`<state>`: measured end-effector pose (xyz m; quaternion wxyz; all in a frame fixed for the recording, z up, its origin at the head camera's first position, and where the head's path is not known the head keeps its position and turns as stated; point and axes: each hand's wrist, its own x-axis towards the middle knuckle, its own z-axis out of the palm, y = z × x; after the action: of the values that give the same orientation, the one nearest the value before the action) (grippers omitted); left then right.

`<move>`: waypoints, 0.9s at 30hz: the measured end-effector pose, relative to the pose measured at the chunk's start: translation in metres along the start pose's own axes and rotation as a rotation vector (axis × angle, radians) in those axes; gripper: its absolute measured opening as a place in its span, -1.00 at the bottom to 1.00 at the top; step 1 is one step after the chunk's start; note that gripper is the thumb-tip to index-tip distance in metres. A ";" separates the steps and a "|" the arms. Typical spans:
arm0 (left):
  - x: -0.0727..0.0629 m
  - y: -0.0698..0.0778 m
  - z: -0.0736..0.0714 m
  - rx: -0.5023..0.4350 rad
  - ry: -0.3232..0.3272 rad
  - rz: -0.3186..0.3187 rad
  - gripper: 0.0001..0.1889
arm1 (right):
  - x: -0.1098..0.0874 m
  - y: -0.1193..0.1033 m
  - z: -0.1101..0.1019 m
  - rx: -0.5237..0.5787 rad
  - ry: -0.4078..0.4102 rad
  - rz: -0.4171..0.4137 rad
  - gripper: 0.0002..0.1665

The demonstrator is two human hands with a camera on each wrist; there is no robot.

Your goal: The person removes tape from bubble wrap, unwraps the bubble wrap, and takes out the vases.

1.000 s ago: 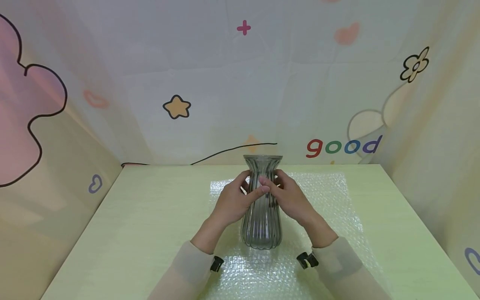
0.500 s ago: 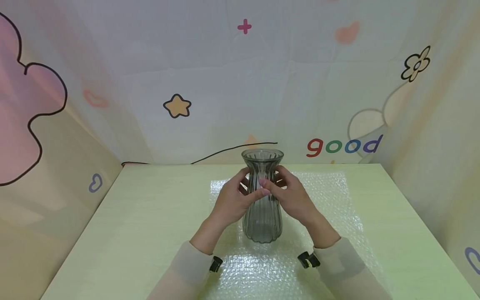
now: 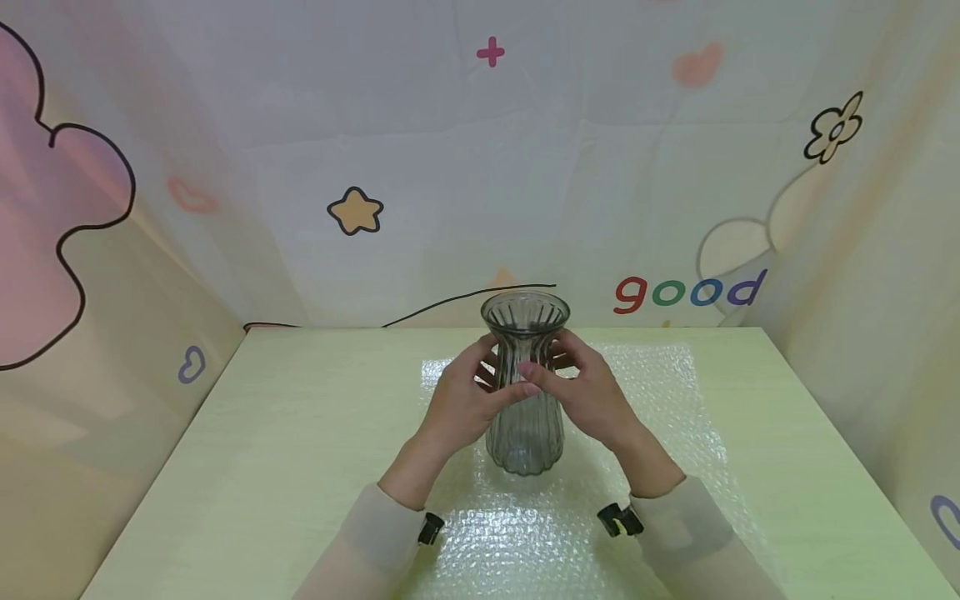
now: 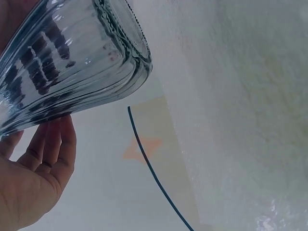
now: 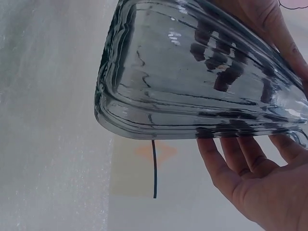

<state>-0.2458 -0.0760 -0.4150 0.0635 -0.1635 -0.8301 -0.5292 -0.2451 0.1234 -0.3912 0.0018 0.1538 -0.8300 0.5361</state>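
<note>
A clear grey ribbed glass vase [image 3: 525, 437] is held up over a sheet of bubble wrap [image 3: 517, 542], its flared rim at the top and its mouth partly showing. My left hand [image 3: 461, 396] grips its left side below the rim, thumb across the front. On the other side my right hand [image 3: 592, 396] grips it too, its thumb slightly above the left one. Fingers go round behind the glass. Both wrist views show the vase's base [image 4: 137, 57] apart from the bubble wrap, and fingers appear dark through the glass [image 5: 192, 72].
The bubble wrap lies flat on a pale green table [image 3: 300, 450]. Behind stands a printed cloth backdrop [image 3: 420, 125] with a star, flowers and the word "good". Similar cloth hangs at the left and right sides.
The vase has tilted, its rim coming towards me so the mouth shows more. Its base has shifted up in the head view. Both hands keep their hold and have barely moved.
</note>
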 end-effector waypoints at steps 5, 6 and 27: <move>-0.001 0.000 0.000 0.003 0.022 0.037 -0.11 | 0.000 -0.001 -0.001 0.029 0.001 -0.016 -0.26; -0.001 0.000 0.000 0.001 0.027 0.046 -0.13 | 0.000 -0.001 -0.001 0.037 0.002 -0.019 -0.26; -0.001 0.001 -0.003 0.095 0.116 0.229 -0.27 | 0.000 -0.005 -0.004 0.090 0.023 -0.181 -0.25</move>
<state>-0.2450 -0.0784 -0.4130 0.1791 -0.2229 -0.8251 -0.4874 -0.2443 0.1249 -0.3852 0.0530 0.2218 -0.7876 0.5724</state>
